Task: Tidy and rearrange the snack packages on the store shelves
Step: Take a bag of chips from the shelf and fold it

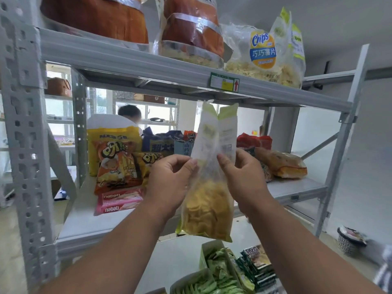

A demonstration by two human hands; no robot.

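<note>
Chip bag [209, 187] pinched between both hands' fingers [192, 164].

Both hands hold a clear chip bag [209, 183] upright before the middle shelf [297, 187]: left hand [169, 179] pinches its 9 o'clock edge, right hand [244, 177] its 3 o'clock edge. Chips lie settled at the bag's 6 o'clock end. Pink Nabati wafer packs [118, 201] lie at 9 o'clock on that shelf.
</note>
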